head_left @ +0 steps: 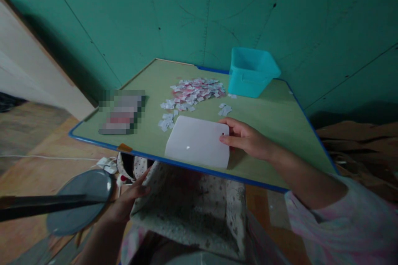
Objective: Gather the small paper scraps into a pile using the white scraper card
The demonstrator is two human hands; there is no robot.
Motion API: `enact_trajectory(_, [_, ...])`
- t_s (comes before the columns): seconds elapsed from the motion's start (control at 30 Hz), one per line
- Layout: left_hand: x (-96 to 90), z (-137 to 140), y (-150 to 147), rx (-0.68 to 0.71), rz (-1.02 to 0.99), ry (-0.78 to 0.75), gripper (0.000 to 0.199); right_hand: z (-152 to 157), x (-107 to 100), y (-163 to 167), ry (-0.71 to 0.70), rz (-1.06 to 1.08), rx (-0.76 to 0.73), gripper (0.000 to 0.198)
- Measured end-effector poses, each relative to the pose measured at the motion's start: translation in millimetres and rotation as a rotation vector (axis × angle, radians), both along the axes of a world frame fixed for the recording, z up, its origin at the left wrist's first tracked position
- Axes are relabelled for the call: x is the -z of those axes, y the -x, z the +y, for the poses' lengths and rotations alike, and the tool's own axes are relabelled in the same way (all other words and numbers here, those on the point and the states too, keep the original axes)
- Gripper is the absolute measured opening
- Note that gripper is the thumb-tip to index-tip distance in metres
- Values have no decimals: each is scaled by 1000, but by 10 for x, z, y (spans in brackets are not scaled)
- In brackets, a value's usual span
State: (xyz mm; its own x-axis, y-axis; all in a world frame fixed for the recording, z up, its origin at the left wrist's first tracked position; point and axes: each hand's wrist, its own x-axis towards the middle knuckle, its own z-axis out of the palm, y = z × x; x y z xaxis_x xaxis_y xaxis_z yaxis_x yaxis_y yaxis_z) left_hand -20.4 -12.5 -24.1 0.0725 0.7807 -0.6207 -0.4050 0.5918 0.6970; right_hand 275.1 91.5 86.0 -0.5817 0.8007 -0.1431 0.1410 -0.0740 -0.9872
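Between the thumb and fingers of my right hand (241, 137) is the right edge of a thin white board (199, 140), which has a small hole near that edge. The board lies low over the table's front edge. Below that edge, my left hand (135, 193) grips the left rim of a speckled grey-white bin (186, 219) at my lap; some of its fingers are hidden. Beyond the board lies a heap of small white and pinkish paper pieces (199, 91). Smaller clusters of pieces sit left and right, close to the board.
A turquoise plastic tub (250, 76) stands at the back right of the pale green table (267, 132), by the green wall. A blurred-out flat object (122, 112) lies at the left. On the floor are a round grey stool-like disc (82, 203) and a white cable.
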Motion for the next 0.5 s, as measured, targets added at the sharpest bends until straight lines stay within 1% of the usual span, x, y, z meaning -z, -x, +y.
enact_trajectory(0.17, [-27,-12,-8,24,1,5,78,41,32,-45,-33,1,68,23])
enact_trajectory(0.23, [-38,-15,-10,33,9,10,79,19,47,-32,-21,-35,40,23])
enact_trajectory(0.3, [-43,-15,-10,35,16,13,79,-24,43,-2,-4,-59,-20,23])
enact_trajectory(0.4, [-28,-13,-10,25,9,14,82,-77,6,37,18,-49,-91,22])
enact_trajectory(0.47, [-6,-10,-9,20,-23,14,82,-67,-14,33,7,-27,-56,21])
enact_trajectory(0.5, [7,-8,-9,19,-40,15,82,-46,-16,20,-19,-21,-5,22])
